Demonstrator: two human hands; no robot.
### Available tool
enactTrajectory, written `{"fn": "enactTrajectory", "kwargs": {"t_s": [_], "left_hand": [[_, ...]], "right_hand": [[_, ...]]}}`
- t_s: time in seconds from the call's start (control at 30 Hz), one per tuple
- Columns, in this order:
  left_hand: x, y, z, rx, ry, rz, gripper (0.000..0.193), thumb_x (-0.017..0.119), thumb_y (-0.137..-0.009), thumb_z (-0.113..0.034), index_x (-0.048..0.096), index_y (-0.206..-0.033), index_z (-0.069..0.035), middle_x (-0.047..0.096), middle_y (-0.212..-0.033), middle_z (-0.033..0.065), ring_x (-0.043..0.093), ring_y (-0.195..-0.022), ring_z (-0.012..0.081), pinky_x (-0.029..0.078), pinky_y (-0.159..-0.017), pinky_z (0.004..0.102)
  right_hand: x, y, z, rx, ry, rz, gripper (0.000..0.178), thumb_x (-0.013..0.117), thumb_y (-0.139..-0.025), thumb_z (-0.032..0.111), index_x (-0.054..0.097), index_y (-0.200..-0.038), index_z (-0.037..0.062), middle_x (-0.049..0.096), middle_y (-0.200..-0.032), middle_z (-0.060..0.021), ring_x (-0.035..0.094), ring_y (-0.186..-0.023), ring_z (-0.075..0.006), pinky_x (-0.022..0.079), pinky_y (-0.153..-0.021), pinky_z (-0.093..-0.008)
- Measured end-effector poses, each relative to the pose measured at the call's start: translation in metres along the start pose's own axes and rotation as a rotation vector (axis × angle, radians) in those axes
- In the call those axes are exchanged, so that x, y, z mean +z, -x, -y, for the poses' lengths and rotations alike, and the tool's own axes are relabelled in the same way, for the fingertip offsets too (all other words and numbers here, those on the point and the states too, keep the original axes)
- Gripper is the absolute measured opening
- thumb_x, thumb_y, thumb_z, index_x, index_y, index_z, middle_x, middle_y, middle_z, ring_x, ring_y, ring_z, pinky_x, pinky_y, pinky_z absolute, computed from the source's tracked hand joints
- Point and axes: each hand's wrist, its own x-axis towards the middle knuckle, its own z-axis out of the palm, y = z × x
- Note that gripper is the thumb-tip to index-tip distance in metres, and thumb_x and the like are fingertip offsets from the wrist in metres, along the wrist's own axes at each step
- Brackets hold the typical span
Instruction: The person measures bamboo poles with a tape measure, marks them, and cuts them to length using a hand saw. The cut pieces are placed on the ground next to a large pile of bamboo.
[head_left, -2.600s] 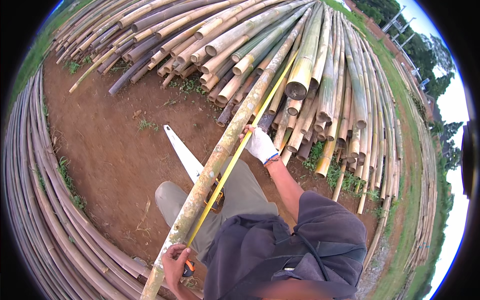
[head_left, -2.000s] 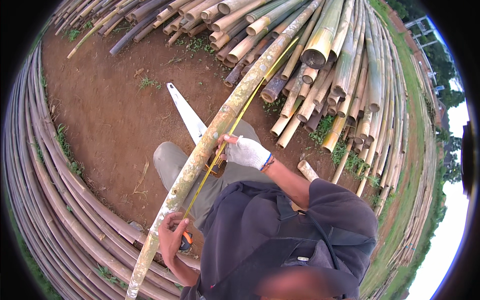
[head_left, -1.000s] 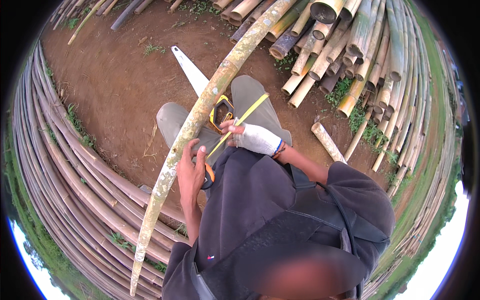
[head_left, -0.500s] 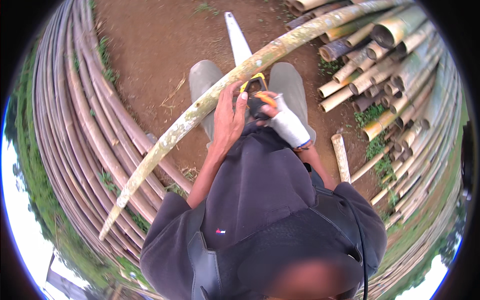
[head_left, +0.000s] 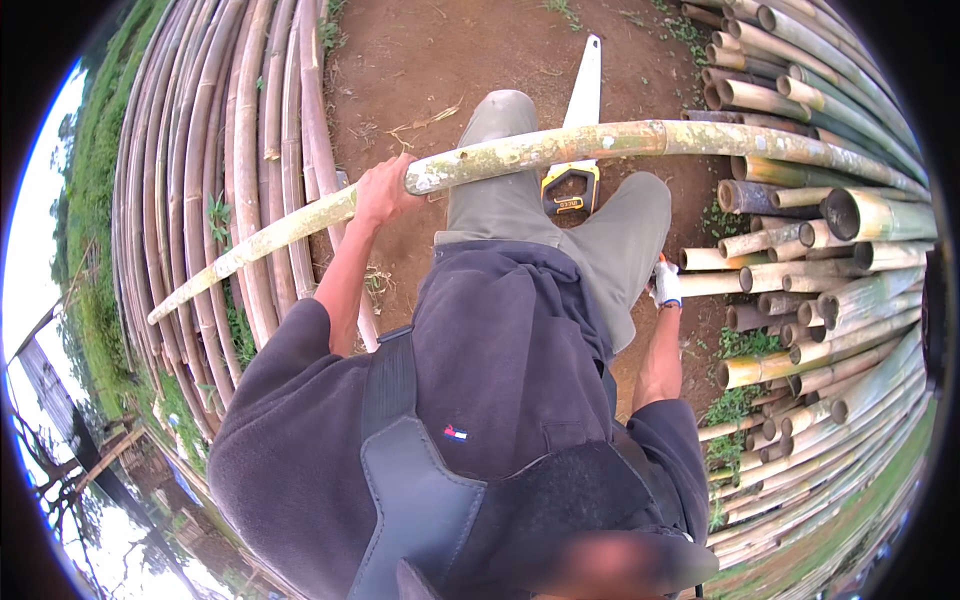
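- Head view: from where I stand, the left hand [head_left: 388, 190] curls firmly round a mottled bamboo pole [head_left: 590, 143].
- That pole runs crosswise over the knees [head_left: 640, 205], toward the bamboo pile [head_left: 790, 277].
- Gloved right hand [head_left: 666, 287] is low beside the knee, something orange [head_left: 661, 260] at its fingers; I can't tell its grip.
- Handsaw [head_left: 584, 105] passes beneath the pole.

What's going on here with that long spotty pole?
A person is gripping the pole with the left hand. The right hand, in a white glove, is out beside the right leg; a bit of orange shows there, too small to name. The pole crosses over a saw that no hand is touching. Lots more bamboo is on both sides.
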Motion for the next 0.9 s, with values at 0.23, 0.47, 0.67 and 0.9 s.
{"fn": "enactTrajectory", "kwargs": {"t_s": [0.23, 0.47, 0.67, 0.9], "left_hand": [[0.005, 0.022, 0.017, 0.012, -0.019, -0.067, 0.058, 0.087, -0.073, -0.043, 0.069, -0.121, -0.015, 0.077, -0.108, 0.0118, 0.074, -0.109, 0.0351, 0.057, -0.092, 0.0498], [0.016, 0.029, 0.020, -0.068, -0.062, -0.049, 0.052, 0.087, -0.073, -0.039, 0.069, -0.115, -0.016, 0.076, -0.105, 0.0102, 0.074, -0.105, 0.0351, 0.058, -0.089, 0.0499], [0.012, 0.024, 0.014, -0.012, -0.051, -0.134, 0.052, 0.089, -0.068, -0.038, 0.070, -0.111, -0.017, 0.076, -0.102, 0.0086, 0.074, -0.104, 0.0341, 0.057, -0.089, 0.0502], [0.017, 0.023, 0.011, -0.073, -0.035, -0.051, 0.060, 0.092, -0.064, -0.041, 0.069, -0.113, -0.016, 0.076, -0.104, 0.0095, 0.074, -0.106, 0.0360, 0.057, -0.088, 0.0513]], "right_hand": [[-0.028, 0.003, 0.007, 0.032, 0.234, 0.128, 0.043, 0.063, -0.101, 0.050, 0.053, -0.130, 0.0202, 0.062, -0.106, -0.0061, 0.063, -0.084, -0.0208, 0.060, -0.070, -0.0443], [-0.095, 0.032, 0.049, -0.087, 0.014, 0.089, 0.046, 0.060, -0.102, 0.037, 0.051, -0.142, 0.0160, 0.060, -0.125, -0.0103, 0.073, -0.088, -0.0253, 0.059, -0.070, -0.0312], [-0.173, -0.008, 0.034, 0.010, -0.013, 0.080, 0.043, 0.070, -0.100, 0.039, 0.055, -0.135, 0.0183, 0.062, -0.114, -0.0080, 0.067, -0.081, -0.0220, 0.055, -0.068, -0.0355], [-0.196, 0.008, 0.079, -0.005, 0.175, 0.080, 0.041, 0.071, -0.101, 0.037, 0.056, -0.134, 0.0174, 0.063, -0.116, -0.0089, 0.069, -0.078, -0.0231, 0.055, -0.069, -0.0366]]}}
